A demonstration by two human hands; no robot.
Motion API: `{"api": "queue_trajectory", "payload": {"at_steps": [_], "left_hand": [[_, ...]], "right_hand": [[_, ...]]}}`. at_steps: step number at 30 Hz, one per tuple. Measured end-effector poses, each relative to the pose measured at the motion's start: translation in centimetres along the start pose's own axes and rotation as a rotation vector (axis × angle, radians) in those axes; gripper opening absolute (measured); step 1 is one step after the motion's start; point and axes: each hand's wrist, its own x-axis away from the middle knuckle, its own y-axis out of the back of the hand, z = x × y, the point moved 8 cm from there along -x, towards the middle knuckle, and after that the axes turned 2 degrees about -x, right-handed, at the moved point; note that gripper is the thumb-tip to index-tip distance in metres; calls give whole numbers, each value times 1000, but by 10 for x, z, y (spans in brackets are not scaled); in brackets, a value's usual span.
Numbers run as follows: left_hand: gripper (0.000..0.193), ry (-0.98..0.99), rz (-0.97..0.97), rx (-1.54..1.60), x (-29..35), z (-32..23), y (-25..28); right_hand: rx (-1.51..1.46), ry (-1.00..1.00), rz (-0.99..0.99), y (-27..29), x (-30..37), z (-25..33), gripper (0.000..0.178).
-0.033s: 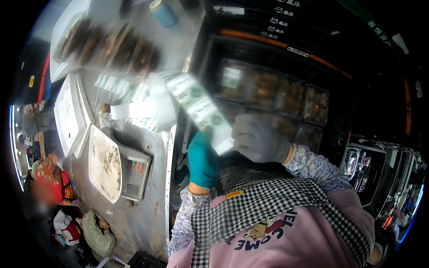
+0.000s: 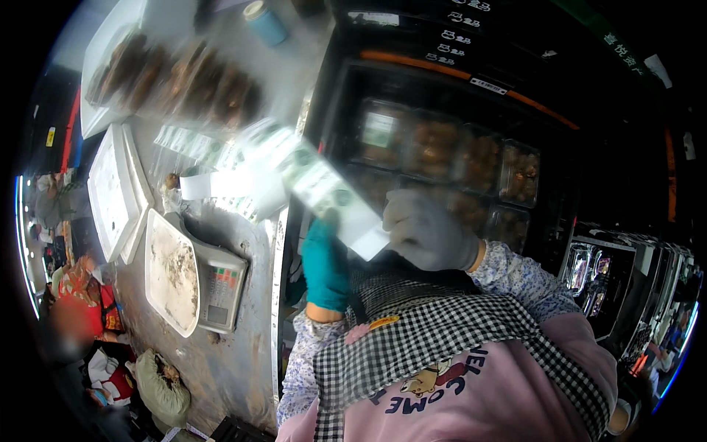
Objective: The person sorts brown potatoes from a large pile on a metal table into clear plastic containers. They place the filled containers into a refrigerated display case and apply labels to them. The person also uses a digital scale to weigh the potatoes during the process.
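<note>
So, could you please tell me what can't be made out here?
All in the head view:
Print on the label strip: blurred by haze and glare.
Fingertips of the left hand and right hand: blurred by haze.
Contents of the brown packages, upper left: blurred by haze.

The head's fisheye view looks down from close above the left hand (image 2: 325, 264) and right hand (image 2: 429, 230), taking in the apron (image 2: 427, 323) on their near side, the counter (image 2: 247, 357) to their left and boxes (image 2: 521, 174) beyond the right hand.
</note>
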Motion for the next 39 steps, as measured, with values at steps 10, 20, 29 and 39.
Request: {"api": "queue_trajectory", "payload": {"at_steps": [10,20,29,39], "left_hand": [[30,-122,-105,28,3,-15,-7],[32,-12,-36,102,-1,0,-19],[28,-100,-46,-76,8,0,-24],[36,-172,122,-196,20,-7,-29]], "right_hand": [[99,-889,-198,86,112,-249,23],[294,-984,-73,70,110,-312,35],[593,-904,109,59,60,-249,63],[-320,-617,267,-34,31,-56,33]]}}
